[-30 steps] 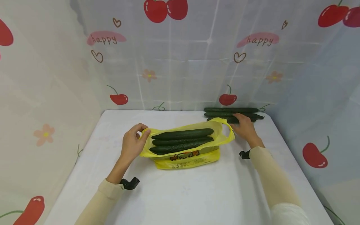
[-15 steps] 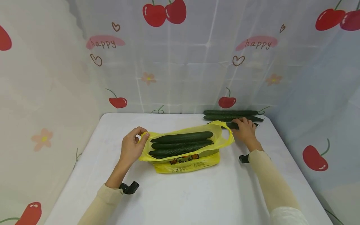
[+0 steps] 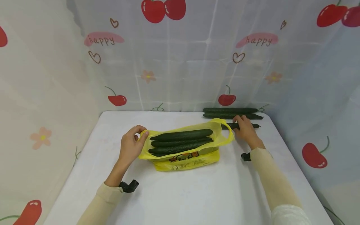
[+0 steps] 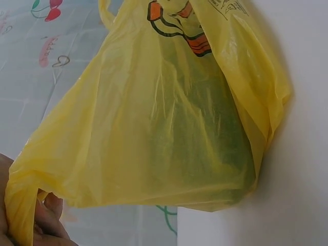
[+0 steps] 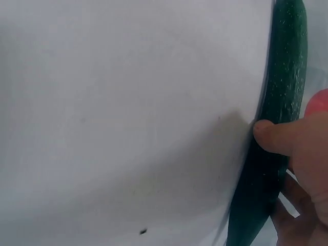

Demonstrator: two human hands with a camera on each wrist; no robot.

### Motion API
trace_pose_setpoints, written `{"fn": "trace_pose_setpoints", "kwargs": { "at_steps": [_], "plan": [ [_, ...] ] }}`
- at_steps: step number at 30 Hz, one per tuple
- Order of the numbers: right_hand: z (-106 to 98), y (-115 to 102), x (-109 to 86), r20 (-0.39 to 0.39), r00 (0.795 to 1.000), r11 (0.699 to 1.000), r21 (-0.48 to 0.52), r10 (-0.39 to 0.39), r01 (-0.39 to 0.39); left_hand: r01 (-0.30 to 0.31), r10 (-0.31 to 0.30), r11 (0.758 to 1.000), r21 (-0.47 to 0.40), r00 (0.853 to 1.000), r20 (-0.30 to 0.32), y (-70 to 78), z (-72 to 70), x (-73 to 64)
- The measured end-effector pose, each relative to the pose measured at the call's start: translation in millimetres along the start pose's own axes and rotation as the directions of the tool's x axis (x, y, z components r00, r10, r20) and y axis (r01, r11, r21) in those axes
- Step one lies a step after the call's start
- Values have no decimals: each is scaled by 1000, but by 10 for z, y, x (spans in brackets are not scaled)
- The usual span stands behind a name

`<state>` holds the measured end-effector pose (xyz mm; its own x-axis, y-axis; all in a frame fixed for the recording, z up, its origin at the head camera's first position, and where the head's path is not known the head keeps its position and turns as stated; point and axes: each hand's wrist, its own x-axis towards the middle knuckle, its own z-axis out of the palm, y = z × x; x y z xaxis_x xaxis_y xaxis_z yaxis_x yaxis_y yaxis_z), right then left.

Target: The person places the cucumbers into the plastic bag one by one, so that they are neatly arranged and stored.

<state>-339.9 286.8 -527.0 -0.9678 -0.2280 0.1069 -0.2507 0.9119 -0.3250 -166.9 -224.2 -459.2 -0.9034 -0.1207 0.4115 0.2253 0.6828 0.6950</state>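
My left hand [image 3: 131, 144] pinches the left handle of a yellow plastic bag [image 3: 188, 164]; in the left wrist view the fingers [image 4: 48, 218] curl through that handle. Inside the bag's open mouth lie several cucumbers [image 3: 181, 135], side by side. At the back right, my right hand [image 3: 245, 130] grips one cucumber [image 3: 254, 126] around its middle, its left end hidden behind the bag. In the right wrist view the thumb [image 5: 274, 136] presses across that cucumber [image 5: 287, 66], with fingers on the far side.
Two more cucumbers [image 3: 230, 110] lie along the back edge of the white table [image 3: 180, 200], just beyond the right hand. The bag's right handle loop [image 3: 228, 134] stands up close to that hand. A printed curtain [image 3: 185, 72] hangs behind.
My right hand has drawn the nearest cucumber slightly toward me, away from the two behind it. The left hand keeps its grip on the bag.
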Motion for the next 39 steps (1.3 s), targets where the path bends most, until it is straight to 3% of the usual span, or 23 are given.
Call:
{"fn": "trace_pose_setpoints", "kwargs": {
  "at_steps": [8,28,39],
  "plan": [
    [-51,7,-39,58,998,997,-78,-9,13,-5,5,1000,-4,1000,-2,17,-17,-4],
    [-96,45,-141,46,999,999,-48,14,-11,2,-2,1000,5,1000,7,25,6,-18],
    [-401,93,-248,-41,998,990,-132,-57,52,6,-6,1000,5,1000,-3,-9,10,-39]
  ]
}}
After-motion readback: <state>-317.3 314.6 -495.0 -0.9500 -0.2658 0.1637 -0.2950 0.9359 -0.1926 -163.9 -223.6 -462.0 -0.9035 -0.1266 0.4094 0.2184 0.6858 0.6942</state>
